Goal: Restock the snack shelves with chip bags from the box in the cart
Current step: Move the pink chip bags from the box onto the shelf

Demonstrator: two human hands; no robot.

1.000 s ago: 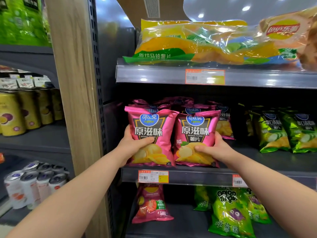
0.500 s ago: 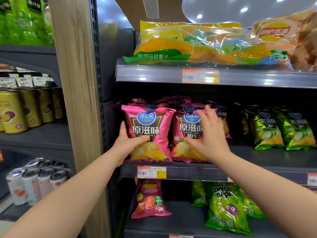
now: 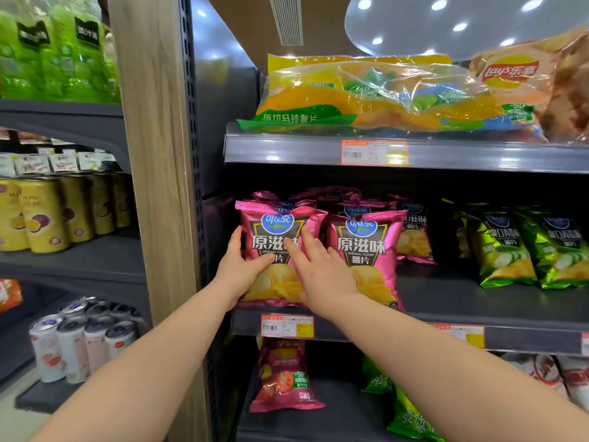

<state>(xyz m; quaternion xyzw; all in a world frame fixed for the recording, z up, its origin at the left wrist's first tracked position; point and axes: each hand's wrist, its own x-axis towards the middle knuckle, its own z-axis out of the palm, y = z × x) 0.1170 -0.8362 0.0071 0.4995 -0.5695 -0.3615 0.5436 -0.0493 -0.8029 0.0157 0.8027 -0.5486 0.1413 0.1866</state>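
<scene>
Left hand (image 3: 242, 275) is gripping the nine-o'clock pink bag (image 3: 274, 224); right hand (image 3: 318, 272), fingers straight, is pressing it. Two pink bags (image 3: 366, 247) fronting, perhaps more behind.

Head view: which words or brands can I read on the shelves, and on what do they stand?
"原滋味", "ORIGINAL FLAVOR", "薯片": pink bags
"Lay's": top-right bag
"原切马铃薯片": multipack
"-50%": lower bag
Too blurred to read: price tags, green bags
</scene>
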